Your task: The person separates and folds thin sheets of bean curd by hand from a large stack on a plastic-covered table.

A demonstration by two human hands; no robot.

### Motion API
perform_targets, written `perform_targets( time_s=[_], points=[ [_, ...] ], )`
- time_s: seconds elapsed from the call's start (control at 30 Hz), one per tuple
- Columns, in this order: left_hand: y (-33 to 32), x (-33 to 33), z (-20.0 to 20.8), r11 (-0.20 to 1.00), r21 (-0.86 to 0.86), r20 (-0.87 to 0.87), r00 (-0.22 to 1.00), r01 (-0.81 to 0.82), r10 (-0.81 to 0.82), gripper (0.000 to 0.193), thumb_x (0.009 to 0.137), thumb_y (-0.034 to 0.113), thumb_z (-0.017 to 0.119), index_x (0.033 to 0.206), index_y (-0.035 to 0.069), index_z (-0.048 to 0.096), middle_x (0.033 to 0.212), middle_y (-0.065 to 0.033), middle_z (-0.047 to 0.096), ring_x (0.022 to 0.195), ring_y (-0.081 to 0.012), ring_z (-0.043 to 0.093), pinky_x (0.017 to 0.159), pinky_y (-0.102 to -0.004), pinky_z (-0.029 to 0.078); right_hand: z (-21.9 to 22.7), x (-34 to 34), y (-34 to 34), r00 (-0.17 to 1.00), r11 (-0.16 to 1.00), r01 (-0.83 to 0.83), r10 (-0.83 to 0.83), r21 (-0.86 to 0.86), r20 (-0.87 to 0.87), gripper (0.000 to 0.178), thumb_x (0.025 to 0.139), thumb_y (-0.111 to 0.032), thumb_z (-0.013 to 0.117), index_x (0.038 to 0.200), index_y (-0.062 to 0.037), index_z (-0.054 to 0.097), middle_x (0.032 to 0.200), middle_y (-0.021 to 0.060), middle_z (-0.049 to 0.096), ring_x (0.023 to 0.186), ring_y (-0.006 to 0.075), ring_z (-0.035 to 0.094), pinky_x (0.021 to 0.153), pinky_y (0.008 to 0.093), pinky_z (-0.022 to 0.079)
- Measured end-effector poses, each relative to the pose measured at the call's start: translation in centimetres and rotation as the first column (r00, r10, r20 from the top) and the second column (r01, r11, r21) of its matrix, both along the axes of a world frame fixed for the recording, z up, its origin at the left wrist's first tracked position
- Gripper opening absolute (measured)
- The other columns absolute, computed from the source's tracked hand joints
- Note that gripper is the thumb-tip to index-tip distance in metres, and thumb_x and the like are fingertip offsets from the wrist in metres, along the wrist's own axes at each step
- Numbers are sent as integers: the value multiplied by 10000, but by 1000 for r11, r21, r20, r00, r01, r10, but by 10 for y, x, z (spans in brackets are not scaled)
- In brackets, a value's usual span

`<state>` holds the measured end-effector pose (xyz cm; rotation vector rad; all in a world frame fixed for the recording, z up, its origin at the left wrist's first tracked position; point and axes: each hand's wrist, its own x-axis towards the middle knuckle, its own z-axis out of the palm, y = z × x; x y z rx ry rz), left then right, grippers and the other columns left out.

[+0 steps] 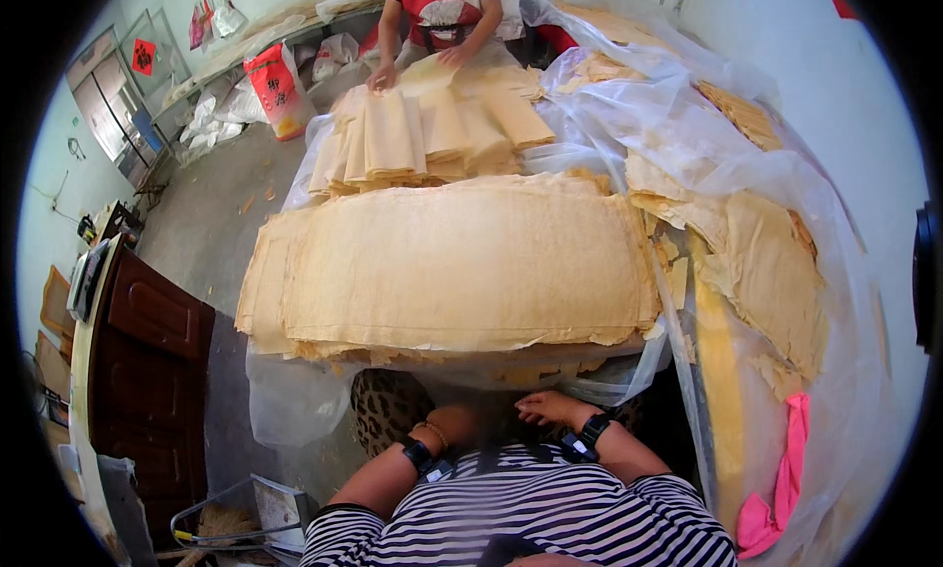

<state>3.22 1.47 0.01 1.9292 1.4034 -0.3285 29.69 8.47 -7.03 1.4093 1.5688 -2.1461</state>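
A broad stack of thin, pale-yellow sheets with ragged edges, like dried bean-curd skin [462,263], lies on the table in front of me. My left hand [454,426] is low in front of my body, below the stack's near edge; its fingers are dark and smeared. Close by on the right, my right hand [552,408] hangs over my lap with fingers loosely apart and nothing seen in them. Neither hand touches the stack. Beyond it lie several folded bundles of the same sheets [393,135].
Across the table a person [442,17] has both hands on sheets. Clear plastic film [678,125] covers more piles on the right, near a pink cloth [781,488]. A dark wooden cabinet [147,371] stands left. A red-and-white sack [275,91] is on the floor.
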Motion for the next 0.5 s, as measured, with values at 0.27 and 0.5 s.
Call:
perform_targets(
  time_s=[0.27, 0.5],
  points=[
    [0, -5, -14, 999, 16, 20, 999, 37, -37, 340, 915, 342, 517, 1087, 128, 717, 1079, -177, 706, 986, -381, 674, 834, -493, 538, -5, 0, -1, 1000, 1000, 2, -2, 15, -2, 459, 1001, -431, 542, 1343, -127, 581, 1206, 69, 671, 1082, 175, 630, 881, 347, 509],
    [0, 3, 9, 992, -1, -47, 991, 124, -124, 331, 921, 329, 512, 1069, 125, 727, 1050, -170, 714, 963, -380, 678, 823, -487, 543, -7, 3, -1, 1000, 999, 6, -6, -36, 8, 457, 993, -438, 554, 1338, -139, 581, 1187, 61, 678, 1074, 174, 631, 879, 346, 507]
  ],
)
